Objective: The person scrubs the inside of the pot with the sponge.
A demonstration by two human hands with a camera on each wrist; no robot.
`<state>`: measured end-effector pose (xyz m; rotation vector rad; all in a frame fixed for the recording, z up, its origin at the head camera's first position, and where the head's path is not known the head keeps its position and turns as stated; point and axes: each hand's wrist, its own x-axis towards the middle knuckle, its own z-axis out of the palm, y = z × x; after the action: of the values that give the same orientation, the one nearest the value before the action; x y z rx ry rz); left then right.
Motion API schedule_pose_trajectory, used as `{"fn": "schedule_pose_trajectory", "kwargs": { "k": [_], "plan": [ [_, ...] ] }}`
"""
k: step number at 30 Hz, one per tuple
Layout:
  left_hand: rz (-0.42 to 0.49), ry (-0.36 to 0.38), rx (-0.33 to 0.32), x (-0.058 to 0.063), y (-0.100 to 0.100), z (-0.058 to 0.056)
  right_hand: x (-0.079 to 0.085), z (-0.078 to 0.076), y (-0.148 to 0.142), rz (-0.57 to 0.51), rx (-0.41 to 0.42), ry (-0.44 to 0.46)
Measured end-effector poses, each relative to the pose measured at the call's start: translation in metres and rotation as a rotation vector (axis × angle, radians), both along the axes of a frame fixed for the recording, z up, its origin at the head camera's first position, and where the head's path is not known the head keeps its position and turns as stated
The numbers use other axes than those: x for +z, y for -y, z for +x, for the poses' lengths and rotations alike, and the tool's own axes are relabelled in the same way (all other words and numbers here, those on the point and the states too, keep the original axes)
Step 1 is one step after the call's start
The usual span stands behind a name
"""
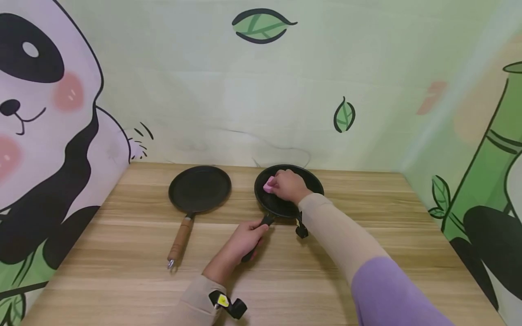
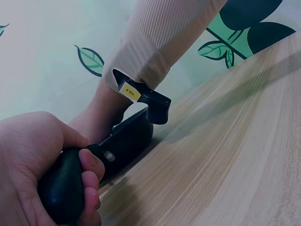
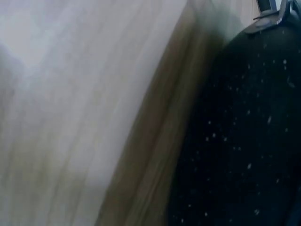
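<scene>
In the head view, my left hand [image 1: 244, 237] grips the black handle [image 1: 248, 256] of a black frying pan [image 1: 281, 206] on the wooden table. The left wrist view shows the left fingers [image 2: 89, 181] curled round that handle's thick end. Over the pan, my right hand [image 1: 291, 184] pinches a small pink sponge [image 1: 268, 184] near the left side of the inner surface. Most of the sponge is hidden under the fingers. The right wrist view has the pan's dark, white-speckled surface [image 3: 240, 141] up close, without the hand.
A flat black pan [image 1: 200, 188] with a brown wooden handle [image 1: 181, 240] lies left of the frying pan. The wooden table [image 1: 134, 226] meets a wall [image 1: 195, 104] printed with a panda, leaves and bamboo. Each sleeved wrist wears a small black camera.
</scene>
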<state>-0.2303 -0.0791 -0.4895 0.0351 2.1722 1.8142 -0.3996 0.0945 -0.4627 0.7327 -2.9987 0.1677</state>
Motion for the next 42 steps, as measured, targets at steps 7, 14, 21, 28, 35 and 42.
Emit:
{"fn": "schedule_pose_trajectory", "kwargs": {
  "k": [7, 14, 21, 28, 35, 42],
  "plan": [
    [0.006, 0.006, -0.001, 0.001, -0.002, -0.001, 0.003, -0.003, -0.009, 0.040, -0.046, -0.018],
    [0.010, 0.006, 0.002, 0.002, -0.002, 0.000, 0.004, -0.006, -0.021, 0.071, -0.064, -0.049],
    [-0.003, 0.006, 0.005, 0.002, -0.001, 0.000, 0.008, -0.003, -0.031, 0.122, -0.066, -0.061],
    [-0.003, 0.012, -0.014, 0.001, 0.003, -0.001, 0.002, -0.003, -0.028, 0.033, -0.091, -0.047],
    [-0.004, 0.017, -0.025, 0.000, 0.005, -0.002, -0.006, 0.001, -0.015, -0.069, -0.039, -0.063],
    [0.001, 0.025, -0.025, 0.001, 0.004, -0.002, -0.001, 0.007, -0.007, -0.055, 0.170, -0.007]
  ]
}}
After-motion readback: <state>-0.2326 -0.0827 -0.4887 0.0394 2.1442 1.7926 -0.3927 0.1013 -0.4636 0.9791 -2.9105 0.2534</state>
